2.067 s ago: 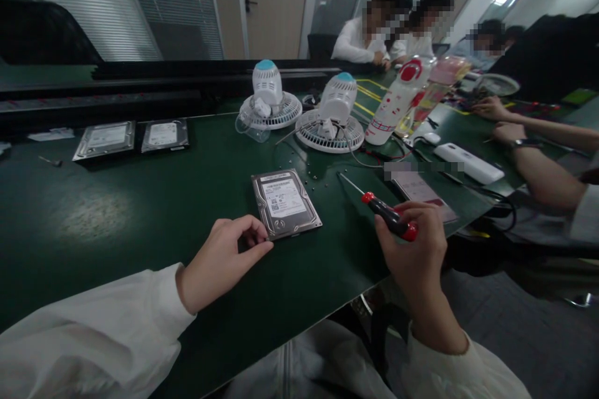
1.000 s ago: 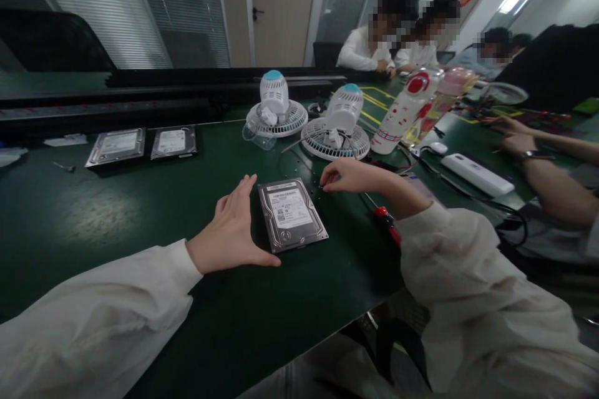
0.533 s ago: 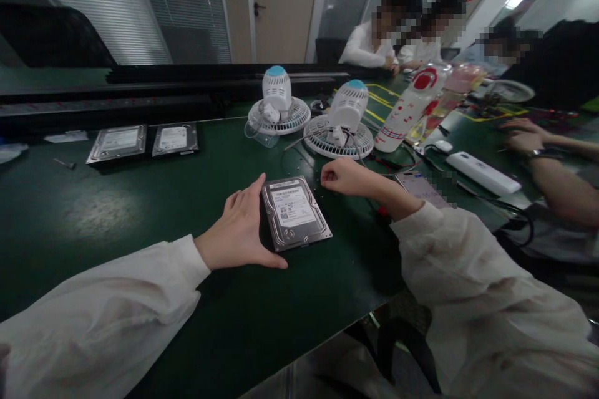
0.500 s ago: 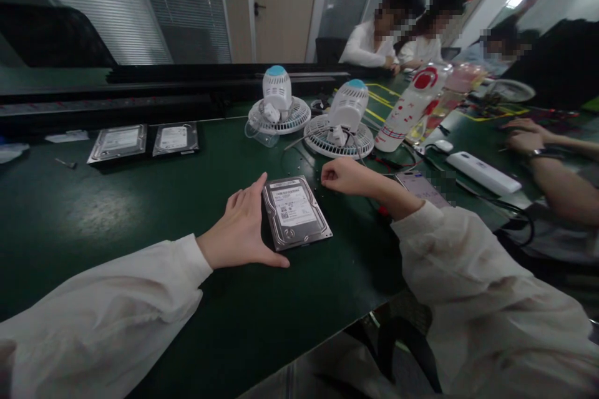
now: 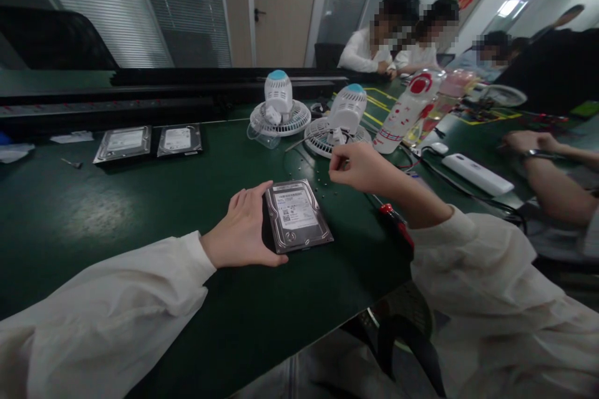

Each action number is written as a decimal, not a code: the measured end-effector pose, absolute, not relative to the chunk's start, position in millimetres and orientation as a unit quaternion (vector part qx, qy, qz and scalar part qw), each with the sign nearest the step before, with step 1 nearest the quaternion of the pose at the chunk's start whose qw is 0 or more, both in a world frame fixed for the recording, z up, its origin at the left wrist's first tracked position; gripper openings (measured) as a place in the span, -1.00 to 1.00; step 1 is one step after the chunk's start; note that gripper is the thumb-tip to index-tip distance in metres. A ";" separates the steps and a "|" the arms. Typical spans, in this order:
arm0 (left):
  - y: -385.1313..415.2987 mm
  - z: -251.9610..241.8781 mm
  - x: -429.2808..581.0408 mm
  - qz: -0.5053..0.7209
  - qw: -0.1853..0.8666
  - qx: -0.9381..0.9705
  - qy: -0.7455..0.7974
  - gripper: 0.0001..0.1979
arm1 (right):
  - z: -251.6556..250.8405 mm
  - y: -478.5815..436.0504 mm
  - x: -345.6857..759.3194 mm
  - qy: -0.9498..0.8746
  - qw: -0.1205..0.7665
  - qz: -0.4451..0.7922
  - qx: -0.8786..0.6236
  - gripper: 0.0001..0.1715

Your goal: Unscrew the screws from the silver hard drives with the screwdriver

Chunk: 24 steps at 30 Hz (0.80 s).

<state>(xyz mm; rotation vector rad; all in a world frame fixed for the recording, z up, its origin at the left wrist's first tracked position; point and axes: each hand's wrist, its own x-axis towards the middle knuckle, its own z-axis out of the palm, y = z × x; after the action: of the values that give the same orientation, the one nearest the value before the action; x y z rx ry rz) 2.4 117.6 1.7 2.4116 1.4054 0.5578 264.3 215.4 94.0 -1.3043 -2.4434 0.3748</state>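
The left hand (image 5: pixel 241 230), spread wide, touches the flat silver metal hard drive (image 5: pixel 299 215), whose top looks on. The right hand (image 5: pixel 362 168) pinches; I can't tell what. Beside it, tiny silver metal screws (image 5: pixel 322 184) lie loose.

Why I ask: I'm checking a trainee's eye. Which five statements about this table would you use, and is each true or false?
1. The left hand is at the left side of the nearest hard drive. True.
2. The right hand holds the screwdriver. False: it lies on the table, partly hidden.
3. The nearest drive's label faces down. False: it faces up.
4. Two more drives lie farther left. True.
5. Two white fans rest beyond the nearest drive. True.
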 end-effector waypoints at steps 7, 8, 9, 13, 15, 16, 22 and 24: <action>91.1 4.9 -3.6 0.167 0.148 0.853 0.471 0.37 | 89.3 195.6 255.3 -0.849 0.184 0.227 -0.440 -0.88; 85.4 6.0 -3.2 0.174 0.145 0.852 0.472 0.36 | 87.7 194.4 253.7 -0.847 0.183 0.245 -0.436 -0.87; 79.8 6.9 -2.4 0.175 0.145 0.852 0.472 0.35 | 85.9 193.7 252.2 -0.844 0.181 0.263 -0.432 -0.86; 61.9 6.8 2.3 0.187 0.144 0.849 0.473 0.35 | 76.7 194.2 248.4 -0.822 0.179 0.335 -0.423 -0.83; 56.9 5.3 4.3 0.190 0.139 0.847 0.477 0.37 | 71.3 194.9 247.8 -0.807 0.173 0.376 -0.422 -0.83; 55.4 4.6 5.2 0.191 0.137 0.846 0.479 0.38 | 68.6 195.2 247.9 -0.798 0.168 0.396 -0.421 -0.83; 53.6 3.6 6.4 0.186 0.139 0.846 0.480 0.39 | 55.1 198.6 252.2 -0.744 0.151 0.487 -0.433 -0.84; 53.7 3.4 6.2 0.180 0.137 0.846 0.482 0.39 | 53.5 199.9 254.4 -0.723 0.154 0.508 -0.442 -0.84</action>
<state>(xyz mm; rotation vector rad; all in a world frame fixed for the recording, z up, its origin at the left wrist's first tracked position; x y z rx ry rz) 6.2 53.7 3.4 2.4478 1.3959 0.5219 254.4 199.9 53.5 -1.2658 -2.0731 1.4558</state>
